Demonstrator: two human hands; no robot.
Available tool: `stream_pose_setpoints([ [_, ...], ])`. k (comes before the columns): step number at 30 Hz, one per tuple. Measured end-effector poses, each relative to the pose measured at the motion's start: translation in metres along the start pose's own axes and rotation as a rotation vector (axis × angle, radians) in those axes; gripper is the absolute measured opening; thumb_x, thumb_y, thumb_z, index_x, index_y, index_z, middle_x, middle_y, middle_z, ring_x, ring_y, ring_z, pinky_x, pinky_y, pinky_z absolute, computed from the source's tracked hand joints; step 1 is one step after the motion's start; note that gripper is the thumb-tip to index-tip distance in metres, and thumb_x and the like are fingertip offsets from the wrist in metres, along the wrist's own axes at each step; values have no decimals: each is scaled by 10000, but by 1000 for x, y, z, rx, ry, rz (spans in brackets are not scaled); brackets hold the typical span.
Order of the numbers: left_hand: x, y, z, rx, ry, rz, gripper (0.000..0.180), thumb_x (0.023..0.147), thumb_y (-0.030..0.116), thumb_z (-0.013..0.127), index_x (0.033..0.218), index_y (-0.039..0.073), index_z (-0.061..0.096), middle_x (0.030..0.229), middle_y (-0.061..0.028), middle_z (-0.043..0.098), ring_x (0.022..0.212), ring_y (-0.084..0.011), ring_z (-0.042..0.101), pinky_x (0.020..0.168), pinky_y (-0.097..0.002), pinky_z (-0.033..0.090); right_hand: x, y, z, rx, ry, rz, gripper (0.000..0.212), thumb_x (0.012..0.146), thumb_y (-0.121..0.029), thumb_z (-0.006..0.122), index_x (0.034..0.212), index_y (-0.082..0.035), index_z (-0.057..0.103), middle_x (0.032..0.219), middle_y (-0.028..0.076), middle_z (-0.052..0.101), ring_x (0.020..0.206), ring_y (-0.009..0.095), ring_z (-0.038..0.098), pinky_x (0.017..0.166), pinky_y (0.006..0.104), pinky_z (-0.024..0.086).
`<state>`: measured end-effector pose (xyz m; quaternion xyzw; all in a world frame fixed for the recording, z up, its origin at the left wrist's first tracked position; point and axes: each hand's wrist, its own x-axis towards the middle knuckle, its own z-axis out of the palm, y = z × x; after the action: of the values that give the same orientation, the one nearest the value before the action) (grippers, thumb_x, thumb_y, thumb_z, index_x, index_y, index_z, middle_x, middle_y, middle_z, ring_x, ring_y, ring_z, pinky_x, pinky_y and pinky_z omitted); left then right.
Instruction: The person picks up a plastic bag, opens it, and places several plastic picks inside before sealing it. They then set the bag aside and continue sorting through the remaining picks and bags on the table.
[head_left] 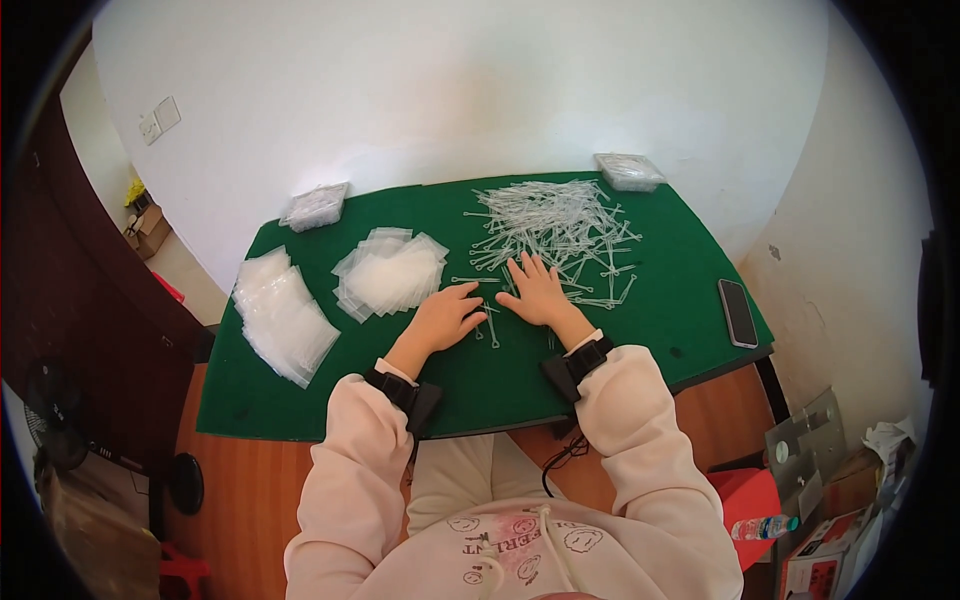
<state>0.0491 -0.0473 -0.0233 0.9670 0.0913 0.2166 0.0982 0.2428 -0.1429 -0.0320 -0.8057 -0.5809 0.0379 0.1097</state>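
Note:
A loose pile of thin clear plastic sticks (pixel 550 215), each with a small loop-shaped end, spreads over the far right part of the green table (pixel 620 345). My right hand (pixel 538 293) rests at the near edge of this pile, fingers spread and nothing gripped. To its left is my left hand (pixel 445 317), its fingers stretched out and the thumb apart. Beside its fingertips are a few separate sticks (pixel 491 328), and another single stick (pixel 474 280) lies crosswise just beyond them. Both wrists wear black strapped devices.
Two stacks of clear plastic bags lie on the left, a fanned one (pixel 390 272) and a longer one (pixel 285 320). Filled clear boxes stand at the far left (pixel 316 205) and far right (pixel 630 172) corners. A phone (pixel 737 313) lies by the right edge. A white wall rises behind.

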Motion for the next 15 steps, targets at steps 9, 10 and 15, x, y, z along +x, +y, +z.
stream_pose_setpoints([
  [9,4,-7,-3,-17,78,88,119,724,41,578,828,46,634,877,-73,596,837,-269,563,711,-353,466,-1,-1,-3,32,-1,-123,783,793,-566,469,1363,-68,270,1429,188,185,1331,345,135,1049,527,119],
  [10,4,-6,-3,-6,79,82,117,724,44,578,827,46,633,867,-74,591,830,-270,562,705,-356,465,-2,-2,-4,-12,-40,-87,784,790,-559,481,1360,-63,272,1427,189,188,1330,345,139,1049,526,120],
  [15,6,-4,-3,11,116,70,108,726,54,582,821,50,631,828,-76,573,811,-271,558,693,-362,461,-4,4,-8,52,134,-133,791,776,-533,522,1360,-63,271,1423,193,193,1327,349,142,1047,527,125],
])
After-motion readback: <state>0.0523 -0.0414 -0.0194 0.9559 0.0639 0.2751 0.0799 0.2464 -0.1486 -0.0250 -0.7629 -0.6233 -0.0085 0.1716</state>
